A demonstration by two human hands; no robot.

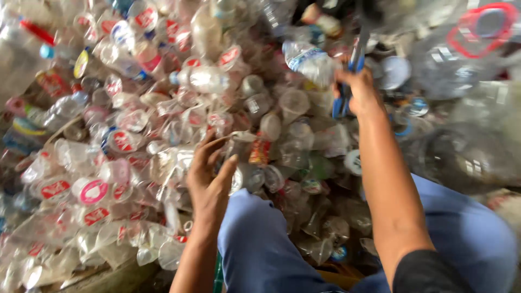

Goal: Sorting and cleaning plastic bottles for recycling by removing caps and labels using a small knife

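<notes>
A big heap of clear plastic cups [130, 135] and bottles fills the view. My left hand [209, 176] reaches into the heap and its fingers close around a clear plastic cup [239, 149] near the middle. My right hand [355, 92] is stretched further out and grips a blue-handled tool [351, 65] whose upper part runs up out of sight. A clear plastic bottle with a blue and white label [309, 62] lies just left of that hand. My knees in blue trousers [260, 244] sit at the bottom.
Many cups carry red and white lids or labels [122, 141]. Large clear plastic bags [461, 70] stuffed with more containers stand at the right. A crushed orange wrapper [259, 152] lies among the cups in the centre.
</notes>
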